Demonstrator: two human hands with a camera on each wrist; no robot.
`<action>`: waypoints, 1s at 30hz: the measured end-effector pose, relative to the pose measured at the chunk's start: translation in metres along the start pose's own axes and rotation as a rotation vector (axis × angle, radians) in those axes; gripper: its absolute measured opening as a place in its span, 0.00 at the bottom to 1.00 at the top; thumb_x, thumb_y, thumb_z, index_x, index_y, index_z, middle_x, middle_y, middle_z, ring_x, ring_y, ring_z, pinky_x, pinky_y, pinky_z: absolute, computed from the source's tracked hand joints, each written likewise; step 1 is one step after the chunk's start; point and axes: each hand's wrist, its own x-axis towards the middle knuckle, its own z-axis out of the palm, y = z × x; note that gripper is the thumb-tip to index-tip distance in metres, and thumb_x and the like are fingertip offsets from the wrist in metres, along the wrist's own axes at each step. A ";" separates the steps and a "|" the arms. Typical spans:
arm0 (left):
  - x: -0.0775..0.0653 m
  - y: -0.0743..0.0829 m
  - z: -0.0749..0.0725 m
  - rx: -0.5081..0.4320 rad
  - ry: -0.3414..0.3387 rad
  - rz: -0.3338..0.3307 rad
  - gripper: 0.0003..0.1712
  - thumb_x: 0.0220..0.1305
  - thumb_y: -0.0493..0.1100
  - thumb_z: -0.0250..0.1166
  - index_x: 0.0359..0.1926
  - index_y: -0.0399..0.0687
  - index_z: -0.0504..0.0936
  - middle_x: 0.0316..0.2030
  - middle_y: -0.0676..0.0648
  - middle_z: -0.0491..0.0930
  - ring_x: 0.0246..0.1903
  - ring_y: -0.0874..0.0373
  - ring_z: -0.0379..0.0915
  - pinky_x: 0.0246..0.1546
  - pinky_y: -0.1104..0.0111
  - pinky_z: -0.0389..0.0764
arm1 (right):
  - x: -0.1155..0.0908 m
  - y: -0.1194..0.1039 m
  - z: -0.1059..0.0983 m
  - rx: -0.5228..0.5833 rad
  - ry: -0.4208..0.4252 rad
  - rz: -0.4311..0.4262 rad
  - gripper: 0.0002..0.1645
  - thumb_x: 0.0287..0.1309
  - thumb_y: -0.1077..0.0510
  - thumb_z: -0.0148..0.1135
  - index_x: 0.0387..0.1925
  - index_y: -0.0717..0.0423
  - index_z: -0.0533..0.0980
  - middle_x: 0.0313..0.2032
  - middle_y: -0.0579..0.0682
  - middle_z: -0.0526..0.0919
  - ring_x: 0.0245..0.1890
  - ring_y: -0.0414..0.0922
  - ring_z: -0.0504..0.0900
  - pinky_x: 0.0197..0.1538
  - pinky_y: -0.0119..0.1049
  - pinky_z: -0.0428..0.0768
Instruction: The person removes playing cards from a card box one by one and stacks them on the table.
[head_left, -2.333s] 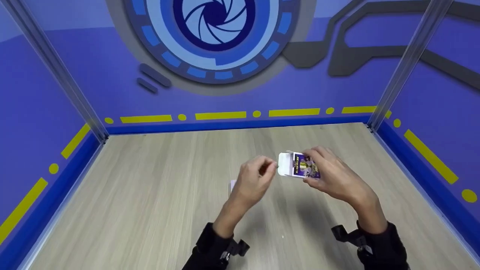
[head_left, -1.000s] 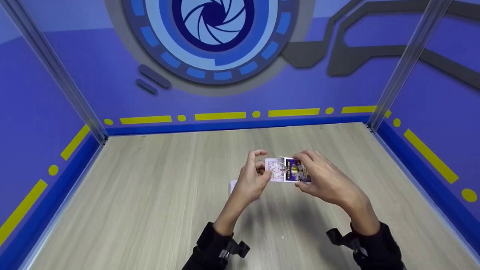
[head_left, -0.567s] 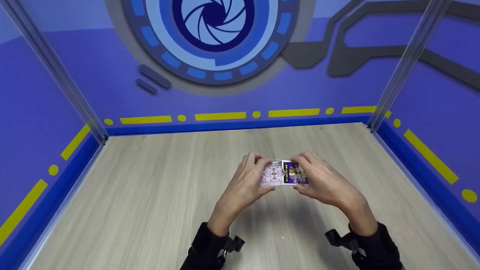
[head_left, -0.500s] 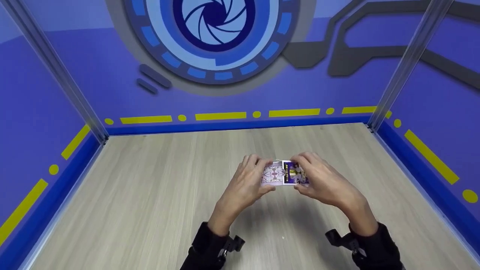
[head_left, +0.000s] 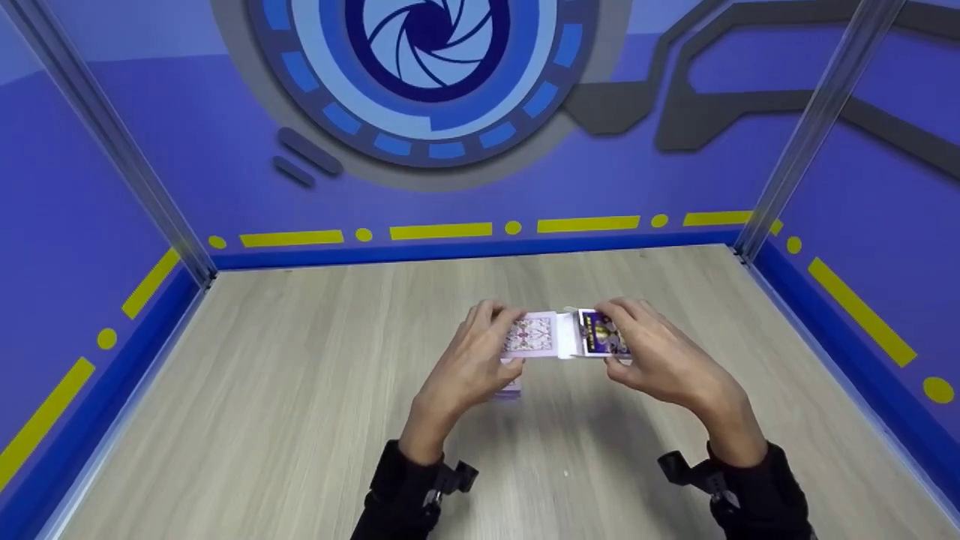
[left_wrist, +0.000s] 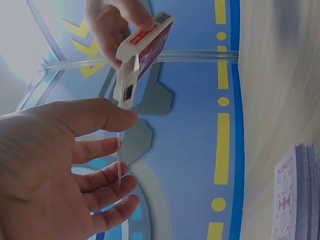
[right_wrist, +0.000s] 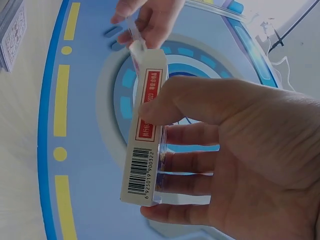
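In the head view my left hand pinches a thin playing card by its long edges, its ornate patterned back facing up. To the right, my right hand grips a small purple card box between thumb and fingers. The box's open end and white flap point toward the card, just beyond its right end. From the left wrist view the card is edge-on, a thin sliver between thumb and fingers. A barcode and a red label show on the side of the box in the right wrist view.
A stack of cards lies on the wooden table, partly hidden under my left hand; its layered edges show in the left wrist view. Blue printed panels wall in the back and both sides.
The empty left hand first came to the box mouth and took the card protruding there. Since half a second ago the hands have drawn apart, the card sliding left out of the box.
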 end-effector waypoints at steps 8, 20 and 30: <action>-0.003 -0.017 -0.018 -0.082 0.028 -0.055 0.35 0.58 0.34 0.70 0.68 0.36 0.74 0.62 0.38 0.69 0.56 0.49 0.71 0.59 0.58 0.75 | -0.005 0.010 -0.011 0.053 0.018 0.053 0.37 0.53 0.66 0.70 0.65 0.66 0.71 0.60 0.62 0.75 0.52 0.53 0.76 0.48 0.49 0.79; -0.011 -0.034 -0.034 -0.094 0.015 -0.169 0.35 0.61 0.33 0.73 0.69 0.34 0.73 0.61 0.37 0.71 0.56 0.48 0.72 0.56 0.57 0.78 | -0.011 0.022 -0.023 0.079 0.038 0.111 0.35 0.56 0.65 0.68 0.65 0.67 0.70 0.58 0.60 0.75 0.47 0.50 0.75 0.45 0.46 0.79; -0.008 -0.043 -0.024 -0.094 -0.065 -0.259 0.36 0.61 0.34 0.72 0.70 0.38 0.73 0.63 0.39 0.70 0.55 0.50 0.69 0.54 0.58 0.77 | -0.012 0.022 -0.026 0.081 0.038 0.136 0.35 0.58 0.63 0.68 0.67 0.66 0.69 0.60 0.61 0.74 0.48 0.51 0.75 0.45 0.47 0.79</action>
